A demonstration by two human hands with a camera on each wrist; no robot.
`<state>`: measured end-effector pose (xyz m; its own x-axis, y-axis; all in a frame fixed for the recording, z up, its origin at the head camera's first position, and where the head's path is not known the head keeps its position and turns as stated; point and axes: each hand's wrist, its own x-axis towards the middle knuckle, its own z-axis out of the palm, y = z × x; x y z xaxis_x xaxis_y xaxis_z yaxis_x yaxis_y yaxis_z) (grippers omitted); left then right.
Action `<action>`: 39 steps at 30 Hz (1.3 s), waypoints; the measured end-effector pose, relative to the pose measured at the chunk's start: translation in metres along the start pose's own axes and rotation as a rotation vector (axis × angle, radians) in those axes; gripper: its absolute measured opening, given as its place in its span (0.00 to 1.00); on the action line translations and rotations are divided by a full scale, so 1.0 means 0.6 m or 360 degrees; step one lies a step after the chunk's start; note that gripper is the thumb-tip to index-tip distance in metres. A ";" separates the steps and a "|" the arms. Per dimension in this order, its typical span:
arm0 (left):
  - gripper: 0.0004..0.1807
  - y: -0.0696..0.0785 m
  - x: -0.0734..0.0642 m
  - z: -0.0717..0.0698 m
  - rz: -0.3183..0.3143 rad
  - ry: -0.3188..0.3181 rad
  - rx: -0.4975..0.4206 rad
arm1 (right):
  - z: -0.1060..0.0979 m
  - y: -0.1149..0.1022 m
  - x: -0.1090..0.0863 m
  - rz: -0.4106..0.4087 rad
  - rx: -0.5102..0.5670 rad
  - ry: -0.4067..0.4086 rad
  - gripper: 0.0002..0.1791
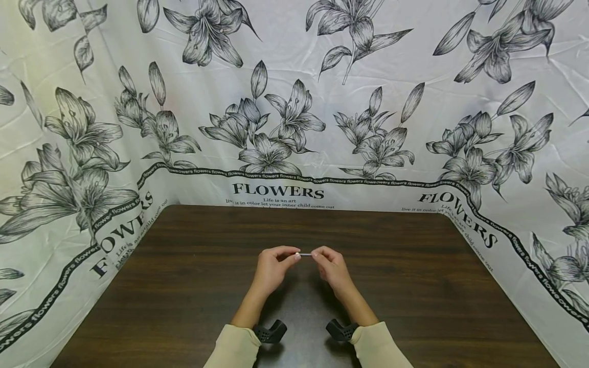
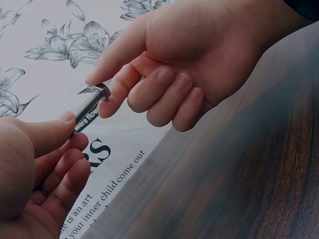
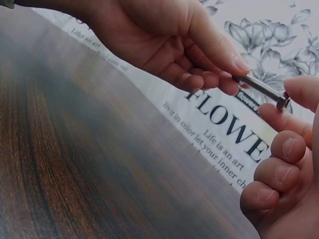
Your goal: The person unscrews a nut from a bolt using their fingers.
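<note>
A silvery metal bolt point(image 1: 304, 254) is held up between both hands above the tabletop, lying nearly level in the head view. My left hand point(image 1: 269, 271) pinches its threaded end between thumb and forefinger; that tip is covered by the fingers. At the other end, my right hand point(image 1: 333, 271) has the wider head of the bolt point(image 3: 282, 103) between thumb and index finger. Bare thread on the bolt point(image 2: 88, 106) shows between the two grips in the left wrist view. The right hand's other fingers point(image 2: 164, 97) are curled toward its palm.
Below the hands is a dark brown wooden table point(image 1: 184, 286). A white cloth point(image 1: 382, 61) printed with black line flowers and the word FLOWERS hangs behind the table and along its sides. Black wrist devices point(image 1: 271, 332) sit by the cream sleeves point(image 1: 234, 347).
</note>
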<state>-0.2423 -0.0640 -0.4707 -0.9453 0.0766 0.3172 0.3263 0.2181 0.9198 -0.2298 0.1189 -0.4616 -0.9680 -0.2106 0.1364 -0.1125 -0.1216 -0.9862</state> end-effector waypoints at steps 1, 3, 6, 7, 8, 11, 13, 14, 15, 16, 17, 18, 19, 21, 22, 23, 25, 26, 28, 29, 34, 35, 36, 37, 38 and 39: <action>0.06 0.000 0.000 0.000 -0.0001 0.0002 0.0002 | -0.002 0.005 0.002 -0.0007 0.0010 0.0000 0.07; 0.07 0.000 0.000 0.000 -0.0001 0.0004 0.0005 | -0.007 0.016 0.006 -0.0031 0.0029 -0.0015 0.07; 0.07 -0.001 0.001 0.000 -0.0006 0.0008 0.0020 | -0.013 0.033 0.012 -0.0077 0.0048 -0.0029 0.11; 0.06 -0.001 0.001 0.000 -0.0007 0.0010 0.0027 | -0.014 0.036 0.013 -0.0101 0.0046 -0.0035 0.12; 0.06 -0.001 0.001 -0.001 -0.0006 0.0010 0.0029 | -0.014 0.038 0.013 -0.0126 0.0042 -0.0038 0.12; 0.06 -0.001 0.000 -0.002 -0.0011 0.0008 0.0036 | -0.014 0.042 0.014 -0.0197 0.0023 -0.0031 0.13; 0.06 -0.001 0.000 -0.003 -0.0014 0.0007 0.0039 | -0.013 0.043 0.014 -0.0237 0.0026 -0.0032 0.14; 0.06 -0.001 0.000 -0.003 -0.0016 0.0006 0.0038 | -0.013 0.044 0.015 -0.0252 0.0032 -0.0030 0.14; 0.06 -0.001 0.000 -0.003 -0.0020 0.0006 0.0039 | -0.013 0.044 0.015 -0.0265 0.0038 -0.0030 0.14; 0.06 -0.001 0.000 -0.003 -0.0019 0.0006 0.0037 | -0.013 0.045 0.015 -0.0276 0.0044 -0.0028 0.15; 0.06 -0.001 0.000 -0.003 -0.0021 0.0006 0.0040 | -0.013 0.045 0.016 -0.0284 0.0048 -0.0026 0.15; 0.06 -0.001 0.001 -0.003 -0.0021 0.0006 0.0038 | -0.013 0.045 0.016 -0.0293 0.0053 -0.0026 0.15; 0.07 -0.002 0.001 -0.003 -0.0020 0.0005 0.0041 | -0.013 0.045 0.016 -0.0303 0.0056 -0.0028 0.14; 0.07 -0.002 0.001 -0.002 -0.0018 0.0003 0.0044 | -0.014 0.046 0.016 -0.0317 0.0062 -0.0037 0.14; 0.08 -0.002 0.001 -0.002 -0.0016 0.0003 0.0045 | -0.014 0.046 0.016 -0.0324 0.0066 -0.0042 0.14; 0.08 -0.001 0.001 -0.002 -0.0017 0.0003 0.0047 | -0.015 0.046 0.016 -0.0333 0.0066 -0.0051 0.14; 0.08 -0.001 0.002 -0.002 -0.0020 0.0002 0.0045 | -0.014 0.045 0.015 -0.0340 0.0062 -0.0060 0.14; 0.08 -0.001 0.001 -0.002 -0.0022 0.0002 0.0040 | -0.015 0.044 0.015 -0.0335 0.0054 -0.0057 0.14; 0.07 -0.001 0.001 -0.002 -0.0024 0.0005 0.0035 | -0.015 0.041 0.014 -0.0301 0.0057 -0.0063 0.15; 0.07 -0.001 0.001 -0.002 -0.0026 0.0004 0.0031 | -0.015 0.042 0.015 -0.0283 0.0040 -0.0061 0.15; 0.06 0.001 0.000 -0.001 -0.0010 -0.0004 0.0008 | -0.018 0.044 0.016 -0.0126 -0.0031 -0.0073 0.20; 0.06 0.002 -0.001 -0.001 -0.0007 -0.0006 0.0001 | -0.017 0.044 0.016 -0.0104 -0.0042 -0.0080 0.23; 0.06 0.003 -0.001 -0.001 -0.0001 -0.0007 -0.0003 | -0.016 0.039 0.015 -0.0078 -0.0043 -0.0095 0.24; 0.06 0.004 -0.001 -0.001 0.0005 -0.0010 -0.0002 | -0.015 0.034 0.013 -0.0057 -0.0031 -0.0113 0.26; 0.07 0.004 -0.001 0.000 0.0018 -0.0012 -0.0001 | -0.014 0.029 0.011 -0.0047 -0.0026 -0.0135 0.27; 0.06 0.004 -0.001 0.000 0.0019 -0.0011 0.0001 | -0.013 0.024 0.009 -0.0044 -0.0022 -0.0156 0.28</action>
<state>-0.2407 -0.0635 -0.4687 -0.9414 0.0861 0.3262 0.3373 0.2178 0.9159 -0.2385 0.1233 -0.4757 -0.9380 -0.3011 0.1717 -0.1428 -0.1156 -0.9830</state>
